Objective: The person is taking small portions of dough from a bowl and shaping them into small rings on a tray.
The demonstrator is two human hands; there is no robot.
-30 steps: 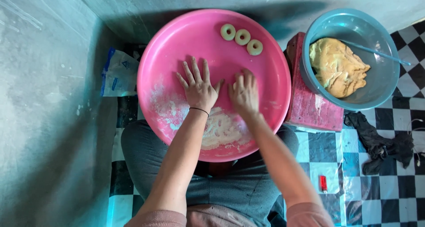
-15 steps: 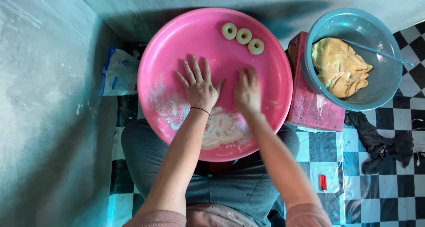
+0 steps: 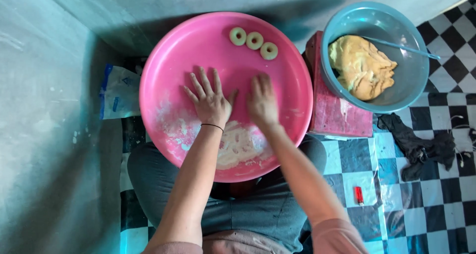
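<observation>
A large round pink tray [image 3: 163, 75] rests on my lap. Both palms press flat on its middle. My left hand [image 3: 210, 101] has its fingers spread wide and wears a thin black band at the wrist. My right hand [image 3: 262, 101] lies beside it with fingers together; whatever is under the palms is hidden. White flour [image 3: 238, 145] is smeared on the near part of the tray. Three small ring-shaped dough pieces [image 3: 254, 41] sit in a row near the tray's far rim.
A blue bowl [image 3: 406, 85] with a lump of yellow dough [image 3: 361, 65] and a thin blue utensil stands on a red block [image 3: 337, 115] at the right. A plastic bag [image 3: 119, 93] lies left. A black cloth [image 3: 421, 145] and a red lighter [image 3: 358, 195] lie on the checkered floor.
Both hands stay pressed on the tray and have shifted only slightly forward. The rings and bowl have not moved.
</observation>
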